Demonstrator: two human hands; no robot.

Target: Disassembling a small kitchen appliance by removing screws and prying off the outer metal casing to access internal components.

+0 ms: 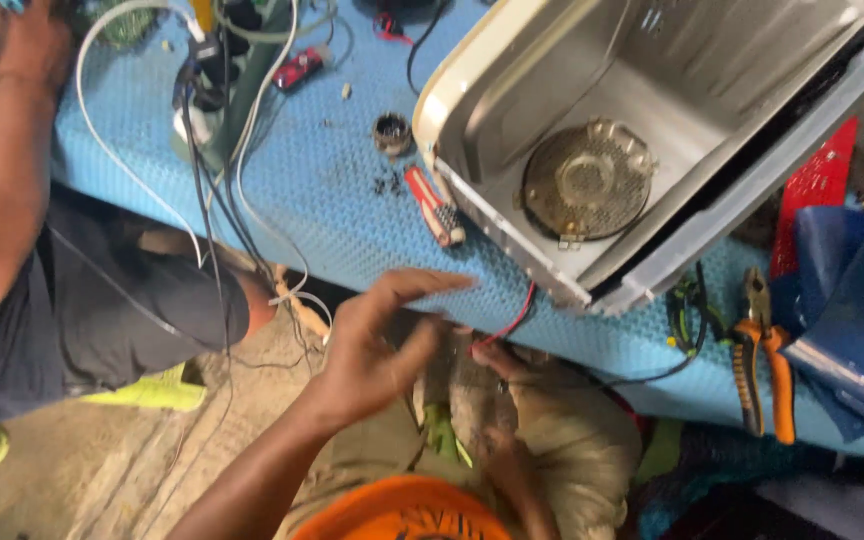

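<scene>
While the left hand (377, 345) hung just off the near edge of the blue mat (332, 190) with its fingers spread and blurred, gripping nothing, the right hand (497, 400) sat lower, over the person's lap, its fingertips closed in a pinch on the end of a thin red wire (514, 322). That wire ran up and to the right from the pinch, over the mat's edge, toward the near corner of the white metal appliance casing (572, 130) lying tilted on the mat; a black wire (652, 375) looped beside it. So the wire's long axis pointed away from the fingers toward the casing, and the right hand was the nearer one, touching it, while the left stood just beside, apart from it. A red-handled screwdriver (435, 207) lay on the mat between the left hand and the casing, and orange-handled pliers (764, 355) lay well off to the right. Another person's arm (2, 160) reached along the far left
</scene>
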